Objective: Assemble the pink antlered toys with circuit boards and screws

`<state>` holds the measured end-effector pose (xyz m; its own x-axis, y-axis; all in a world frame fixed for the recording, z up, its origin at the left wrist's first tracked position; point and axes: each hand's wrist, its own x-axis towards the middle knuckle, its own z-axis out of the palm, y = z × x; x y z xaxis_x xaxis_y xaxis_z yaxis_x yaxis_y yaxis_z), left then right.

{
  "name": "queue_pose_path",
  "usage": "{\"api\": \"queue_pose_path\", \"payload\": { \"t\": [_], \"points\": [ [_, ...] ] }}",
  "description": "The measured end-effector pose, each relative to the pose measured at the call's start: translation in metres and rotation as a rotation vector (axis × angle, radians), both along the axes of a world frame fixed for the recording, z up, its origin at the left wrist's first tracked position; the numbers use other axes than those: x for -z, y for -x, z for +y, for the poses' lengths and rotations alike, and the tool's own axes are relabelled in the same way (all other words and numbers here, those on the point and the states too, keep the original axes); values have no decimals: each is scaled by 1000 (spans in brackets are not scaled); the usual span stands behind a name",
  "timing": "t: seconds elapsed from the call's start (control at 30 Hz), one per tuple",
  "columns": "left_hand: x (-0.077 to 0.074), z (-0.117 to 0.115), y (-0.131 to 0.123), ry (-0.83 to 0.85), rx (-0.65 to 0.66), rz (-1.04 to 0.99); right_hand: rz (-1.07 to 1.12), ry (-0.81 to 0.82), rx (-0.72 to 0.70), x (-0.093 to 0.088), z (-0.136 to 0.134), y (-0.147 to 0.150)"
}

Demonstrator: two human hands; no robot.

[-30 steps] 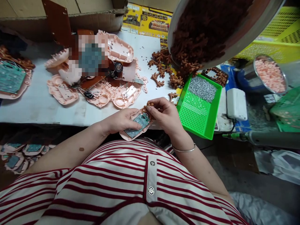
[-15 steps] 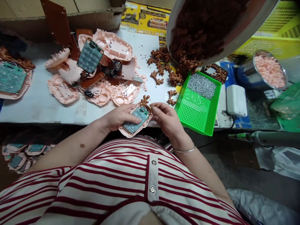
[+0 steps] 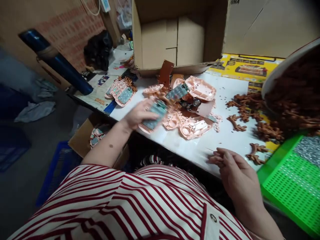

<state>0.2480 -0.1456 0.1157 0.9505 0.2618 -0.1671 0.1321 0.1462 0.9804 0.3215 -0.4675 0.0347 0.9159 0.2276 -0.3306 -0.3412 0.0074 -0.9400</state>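
Note:
My left hand grips a pink toy shell with a green circuit board and holds it out over the left part of the white table; the hand is blurred by motion. My right hand rests at the table's near edge with its fingers curled, and I cannot make out anything in them. Brown antler pieces lie just right of it. A heap of pink shells sits between the hands.
A green perforated tray with small screws is at the right. A metal bowl of brown antlers hangs above it. An open cardboard box stands at the back. More assembled shells lie at the far left, and others fill a carton under the table.
My view has swung left. My left hand has carried the shell with the board away to the left, and my right hand has let go and stays near the table's edge.

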Motion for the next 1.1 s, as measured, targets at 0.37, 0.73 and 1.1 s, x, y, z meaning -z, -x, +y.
{"api": "queue_pose_path", "payload": {
  "t": [0.37, 0.73, 1.1],
  "points": [
    [9, 112, -2, -1397, -451, 627, -260, 217, -244, -10, 8, 3],
    [7, 130, 0, -1405, -435, 623, -873, 597, -502, -21, 21, -28],
    [26, 81, 14, -1380, -674, -48, -1427, 790, -460, -24, 44, -52]
  ]
}}
